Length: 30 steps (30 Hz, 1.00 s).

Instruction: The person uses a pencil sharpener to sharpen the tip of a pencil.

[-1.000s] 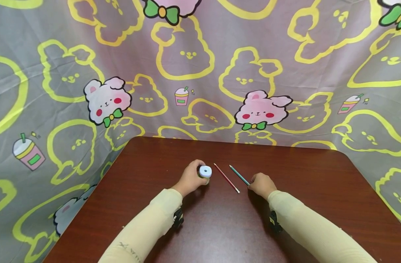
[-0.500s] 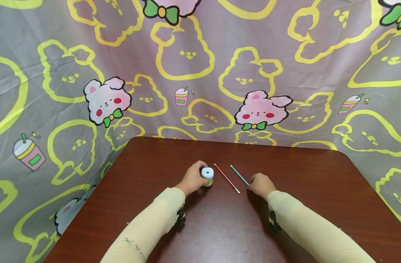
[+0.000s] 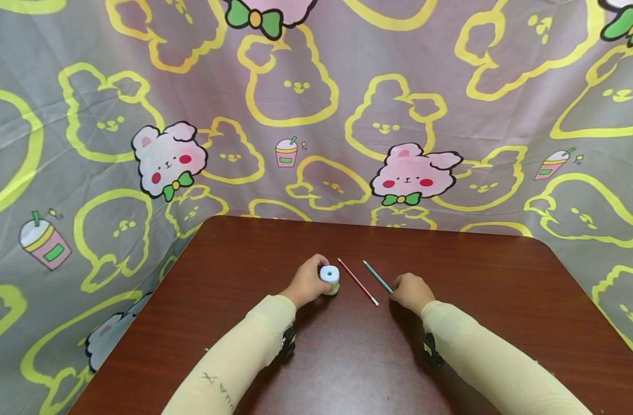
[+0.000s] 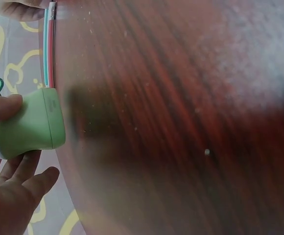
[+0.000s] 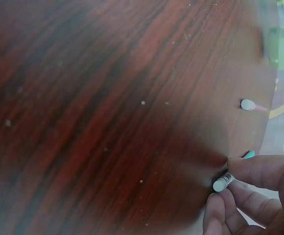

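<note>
My left hand point(image 3: 307, 281) grips a small green pencil sharpener point(image 4: 29, 122) between thumb and fingers. Its pale top with a round hole faces up in the head view. Whether its base touches the table, I cannot tell. To its right lies a red pencil point(image 3: 355, 278), tip away from me and white eraser end toward me. A teal pencil point(image 3: 377, 275) lies further right, roughly parallel. My right hand point(image 3: 413, 293) pinches this teal pencil near its eraser end, and the white eraser point(image 5: 221, 184) shows between thumb and fingers in the right wrist view.
The dark red-brown wooden table point(image 3: 467, 288) has rounded far corners. Behind it and at its left hangs a grey-pink curtain point(image 3: 321, 132) with cartoon animals. A dark wrist device point(image 3: 288, 342) sits on the left sleeve, another on the right sleeve.
The left hand has shifted slightly right and toward me with the sharpener, nearing the red pencil. The right hand and both pencils have stayed nearly still.
</note>
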{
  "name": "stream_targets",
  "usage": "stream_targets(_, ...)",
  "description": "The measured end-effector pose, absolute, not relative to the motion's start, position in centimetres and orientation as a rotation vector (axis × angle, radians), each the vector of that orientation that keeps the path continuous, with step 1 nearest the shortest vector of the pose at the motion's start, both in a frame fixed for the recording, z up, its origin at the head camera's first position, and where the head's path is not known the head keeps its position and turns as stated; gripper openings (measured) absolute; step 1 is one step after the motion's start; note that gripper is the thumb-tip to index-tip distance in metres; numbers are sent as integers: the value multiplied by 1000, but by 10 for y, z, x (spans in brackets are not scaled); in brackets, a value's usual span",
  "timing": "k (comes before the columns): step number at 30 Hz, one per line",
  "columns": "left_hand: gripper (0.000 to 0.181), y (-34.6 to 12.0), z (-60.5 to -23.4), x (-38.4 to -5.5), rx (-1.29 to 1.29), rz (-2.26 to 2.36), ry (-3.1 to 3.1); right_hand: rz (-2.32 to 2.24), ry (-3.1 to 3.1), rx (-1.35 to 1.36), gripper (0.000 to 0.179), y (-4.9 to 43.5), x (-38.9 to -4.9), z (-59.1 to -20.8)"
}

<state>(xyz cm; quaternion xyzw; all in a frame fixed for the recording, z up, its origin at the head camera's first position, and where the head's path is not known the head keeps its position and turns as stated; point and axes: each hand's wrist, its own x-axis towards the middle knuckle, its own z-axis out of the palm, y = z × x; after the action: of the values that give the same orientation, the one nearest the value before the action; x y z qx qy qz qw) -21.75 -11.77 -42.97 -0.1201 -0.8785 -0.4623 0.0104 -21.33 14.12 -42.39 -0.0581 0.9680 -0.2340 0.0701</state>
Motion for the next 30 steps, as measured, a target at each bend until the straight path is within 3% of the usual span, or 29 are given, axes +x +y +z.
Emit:
stream_targets(23,49,-116,-440,-221,-388,-1427,-2774,-719,2895,-159,22,140,-213,-426)
stream_targets(30,66,-120,-438,-223,-467,-1388,-2774,-715,2872,-175,24,139,-213,-423)
